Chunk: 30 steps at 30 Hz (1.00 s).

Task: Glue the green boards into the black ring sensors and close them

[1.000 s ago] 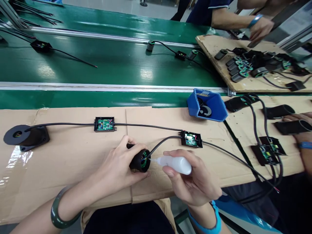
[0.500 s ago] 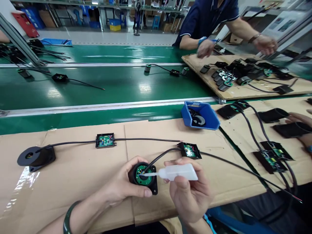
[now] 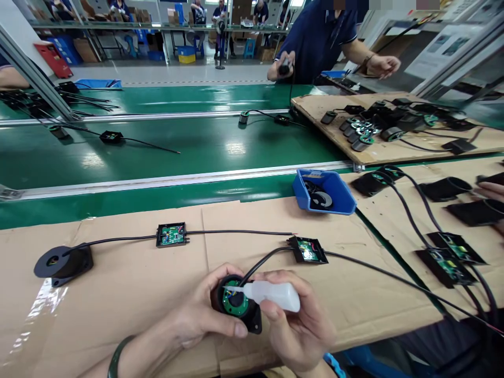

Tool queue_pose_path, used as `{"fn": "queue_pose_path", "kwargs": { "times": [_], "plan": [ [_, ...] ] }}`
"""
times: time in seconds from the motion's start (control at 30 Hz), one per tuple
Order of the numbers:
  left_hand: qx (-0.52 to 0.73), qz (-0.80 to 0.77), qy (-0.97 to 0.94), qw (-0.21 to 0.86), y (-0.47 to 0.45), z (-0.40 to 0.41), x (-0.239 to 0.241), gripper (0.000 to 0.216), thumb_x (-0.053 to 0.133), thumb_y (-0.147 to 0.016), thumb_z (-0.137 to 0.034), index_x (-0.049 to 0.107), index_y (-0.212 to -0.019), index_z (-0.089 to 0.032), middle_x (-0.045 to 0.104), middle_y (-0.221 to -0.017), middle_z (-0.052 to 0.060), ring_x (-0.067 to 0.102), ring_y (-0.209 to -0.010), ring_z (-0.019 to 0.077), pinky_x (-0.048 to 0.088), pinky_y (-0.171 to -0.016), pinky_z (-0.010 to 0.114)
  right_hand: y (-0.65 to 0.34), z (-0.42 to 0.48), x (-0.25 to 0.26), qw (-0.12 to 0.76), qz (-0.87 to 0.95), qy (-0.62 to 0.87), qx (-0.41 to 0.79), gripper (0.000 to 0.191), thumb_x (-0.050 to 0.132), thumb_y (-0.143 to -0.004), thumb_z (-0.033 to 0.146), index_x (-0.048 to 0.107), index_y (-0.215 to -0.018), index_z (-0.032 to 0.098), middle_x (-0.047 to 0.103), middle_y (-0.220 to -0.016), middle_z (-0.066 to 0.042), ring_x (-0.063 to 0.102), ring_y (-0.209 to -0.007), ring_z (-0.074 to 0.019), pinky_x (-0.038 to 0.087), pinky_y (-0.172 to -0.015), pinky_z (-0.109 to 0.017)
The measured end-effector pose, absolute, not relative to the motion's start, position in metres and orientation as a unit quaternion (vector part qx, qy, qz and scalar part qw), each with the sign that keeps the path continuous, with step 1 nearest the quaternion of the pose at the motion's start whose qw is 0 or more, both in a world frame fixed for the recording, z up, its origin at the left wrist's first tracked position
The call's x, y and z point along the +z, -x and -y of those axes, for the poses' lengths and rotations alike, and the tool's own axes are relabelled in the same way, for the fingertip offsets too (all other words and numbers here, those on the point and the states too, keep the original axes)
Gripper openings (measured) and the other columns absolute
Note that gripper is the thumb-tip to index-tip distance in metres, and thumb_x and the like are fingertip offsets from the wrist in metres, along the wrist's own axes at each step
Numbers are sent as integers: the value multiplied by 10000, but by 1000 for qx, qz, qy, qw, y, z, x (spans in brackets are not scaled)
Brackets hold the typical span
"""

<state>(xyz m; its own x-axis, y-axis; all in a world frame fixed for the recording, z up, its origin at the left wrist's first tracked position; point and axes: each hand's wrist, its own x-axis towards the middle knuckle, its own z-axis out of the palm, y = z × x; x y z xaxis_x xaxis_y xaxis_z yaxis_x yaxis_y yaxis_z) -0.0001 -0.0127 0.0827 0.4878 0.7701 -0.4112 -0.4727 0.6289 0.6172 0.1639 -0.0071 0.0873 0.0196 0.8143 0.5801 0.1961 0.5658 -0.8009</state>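
Note:
My left hand [image 3: 200,315] is wrapped round a black round housing [image 3: 236,305] that shows a green ring-shaped board inside, its open face turned up toward me. My right hand [image 3: 301,328] grips a small white squeeze bottle [image 3: 273,295], and its thin nozzle touches the green board's upper left edge. A black cable runs from the housing to a small open box with a circuit board [image 3: 307,250] on the cardboard sheet [image 3: 129,283].
A second black housing [image 3: 63,262] lies at the left, cabled to another board box [image 3: 171,234]. A blue bin [image 3: 323,192] holds black parts. Green conveyor belts [image 3: 177,142] run behind. Another person's hand [image 3: 492,191] and several assemblies are at the right; a person in dark blue [image 3: 321,37] works opposite.
The housing has been turned so its green board faces up, and both hands have drawn closer to me. The bottle's nozzle stays on the board. My view has tilted upward.

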Motion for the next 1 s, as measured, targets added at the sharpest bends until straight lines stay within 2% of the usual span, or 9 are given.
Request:
{"fn": "queue_pose_path", "kwargs": {
  "times": [0.17,0.33,0.5,0.77,1.0],
  "plan": [
    [372,-342,-223,833,0,12,83,672,903,-446,-68,579,-1019,-200,652,-953,-7,560,-852,120,410,-697,193,-164,4,91,606,662,381,223,201,625,-923,276,611,-1107,195,704,-877,-51,713,-764,-183,599,-641,-265],
    [372,-334,-218,838,0,12,86,642,894,-468,-50,572,-999,-211,647,-904,-26,570,-787,105,412,-652,182,-161,8,100,606,663,361,249,175,609,-937,318,627,-1058,193,704,-842,-45,702,-717,-158,588,-611,-225],
    [366,-333,-232,837,1,12,85,643,901,-463,-66,581,-999,-216,639,-903,-26,567,-793,115,421,-655,187,-161,10,99,604,650,374,271,185,606,-938,343,628,-1059,205,707,-828,-47,695,-706,-172,583,-588,-249],
    [370,-326,-253,832,2,11,86,617,886,-485,-55,593,-1005,-209,626,-911,-26,560,-843,112,420,-686,174,-158,2,99,616,650,376,239,173,615,-930,311,637,-1063,203,711,-828,-48,701,-694,-180,571,-565,-257],
    [366,-328,-268,829,3,12,84,646,907,-491,-85,566,-1020,-225,619,-902,-28,555,-809,109,419,-666,178,-161,11,100,601,641,381,286,181,615,-928,359,643,-1045,224,722,-812,-36,696,-678,-168,565,-562,-234]
  ]
}}
